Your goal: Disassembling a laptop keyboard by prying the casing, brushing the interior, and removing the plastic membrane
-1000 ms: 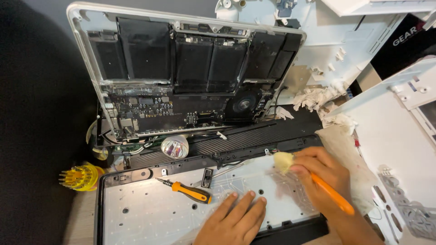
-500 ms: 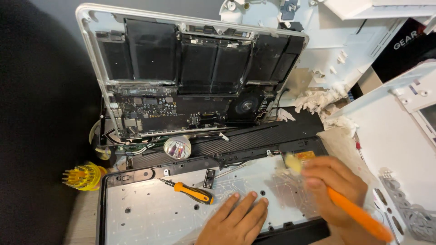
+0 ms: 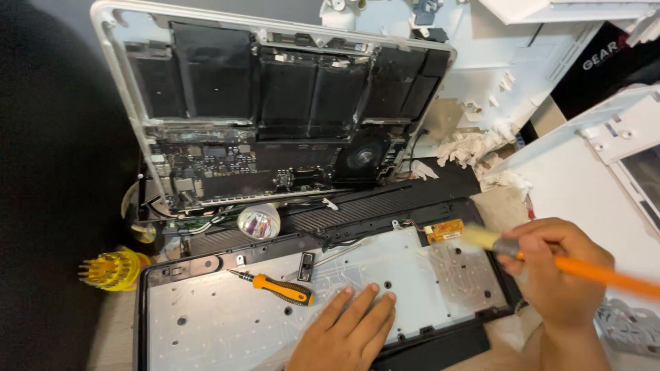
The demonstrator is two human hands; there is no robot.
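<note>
My right hand [image 3: 560, 271] grips an orange-handled brush [image 3: 550, 260]; its pale bristles hover at the right end of a keyboard backplate [image 3: 227, 316], next to a small orange circuit board [image 3: 445, 230]. My left hand [image 3: 347, 330] lies flat, fingers together, on the clear membrane sheet of that backplate. An orange-and-black screwdriver [image 3: 278, 288] lies on the sheet just left of that hand. Behind stands an opened laptop [image 3: 275, 117] with black battery cells, a fan and its circuit board exposed.
A shiny reflector lamp [image 3: 258, 221] sits between laptop and backplate. A yellow screwdriver-bit holder [image 3: 113, 269] stands at the left. Crumpled tissue [image 3: 481, 154] and white plastic panels [image 3: 591, 172] fill the right side. A grey metal part [image 3: 629, 326] lies at the lower right.
My right hand has swept the brush to the right along the backplate, exposing the small orange circuit board. My left hand has stayed flat on the sheet.
</note>
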